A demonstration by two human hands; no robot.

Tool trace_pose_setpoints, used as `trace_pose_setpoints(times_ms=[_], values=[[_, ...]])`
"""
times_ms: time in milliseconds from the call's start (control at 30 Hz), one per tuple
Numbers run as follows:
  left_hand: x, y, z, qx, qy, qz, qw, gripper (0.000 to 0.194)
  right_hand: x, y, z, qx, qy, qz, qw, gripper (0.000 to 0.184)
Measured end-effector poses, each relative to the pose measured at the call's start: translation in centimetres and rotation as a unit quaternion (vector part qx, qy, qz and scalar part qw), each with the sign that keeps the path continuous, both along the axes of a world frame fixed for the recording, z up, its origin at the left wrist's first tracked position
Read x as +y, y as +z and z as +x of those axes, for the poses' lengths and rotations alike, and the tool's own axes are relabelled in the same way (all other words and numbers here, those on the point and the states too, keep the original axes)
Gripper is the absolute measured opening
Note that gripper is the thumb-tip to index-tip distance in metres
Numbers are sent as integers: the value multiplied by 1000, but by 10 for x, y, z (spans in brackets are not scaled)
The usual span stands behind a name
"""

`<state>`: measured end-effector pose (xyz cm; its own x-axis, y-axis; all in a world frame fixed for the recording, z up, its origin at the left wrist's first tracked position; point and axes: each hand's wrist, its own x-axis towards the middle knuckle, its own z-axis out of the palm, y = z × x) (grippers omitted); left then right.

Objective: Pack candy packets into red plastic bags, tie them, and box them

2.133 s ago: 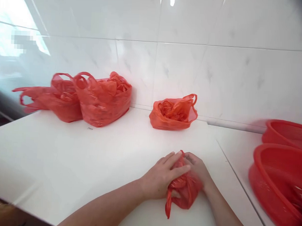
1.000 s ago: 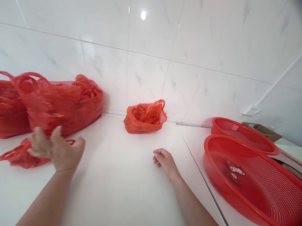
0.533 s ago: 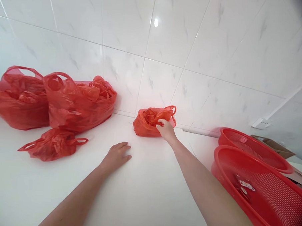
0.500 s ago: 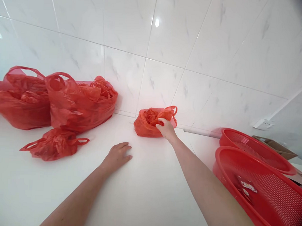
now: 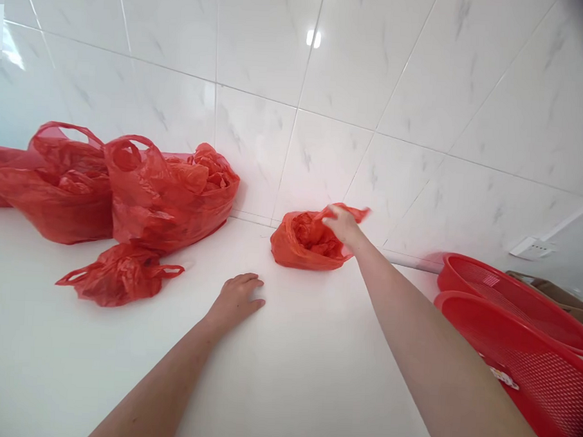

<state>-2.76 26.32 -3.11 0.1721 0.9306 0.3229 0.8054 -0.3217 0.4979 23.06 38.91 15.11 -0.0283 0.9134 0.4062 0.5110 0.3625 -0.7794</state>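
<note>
A small red plastic bag (image 5: 304, 254) stands against the tiled wall with its mouth open, crumpled red plastic showing inside. My right hand (image 5: 343, 224) is closed on the rim at the bag's right side, where a flap of plastic sticks out past the fingers. My left hand (image 5: 237, 298) lies palm down on the white tabletop, thumb apart from the fingers, holding nothing. Left of it sits a small red bag (image 5: 119, 278) with two looped handles, its top bunched.
Behind that bag, large stuffed red plastic bags (image 5: 171, 207) line the wall at left. On the right are two red mesh baskets (image 5: 517, 351), the nearer with a printed label inside. A brown box (image 5: 553, 294) and a wall socket (image 5: 532, 248) are beyond them.
My right hand has shifted from over the bag's mouth to its right rim, and the right handle side is now pulled outward. My left hand stays on the table. The view has turned slightly.
</note>
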Motion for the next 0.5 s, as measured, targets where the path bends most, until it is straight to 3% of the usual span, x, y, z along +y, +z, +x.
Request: trace_pose_setpoints(times_ms=[167,333,400,500], values=[[1,0,0,0,-2,4,1000,38,-6,34,7,129,81,58,987,45],[-7,10,4,19,-11,10,1000,46,-33,73,8,279,165,151,934,34],[-12,17,13,32,-14,74,997,54,-42,75,7,297,169,95,935,30],[-15,28,37,74,-10,219,973,59,-48,66,4,289,174,-82,938,21]])
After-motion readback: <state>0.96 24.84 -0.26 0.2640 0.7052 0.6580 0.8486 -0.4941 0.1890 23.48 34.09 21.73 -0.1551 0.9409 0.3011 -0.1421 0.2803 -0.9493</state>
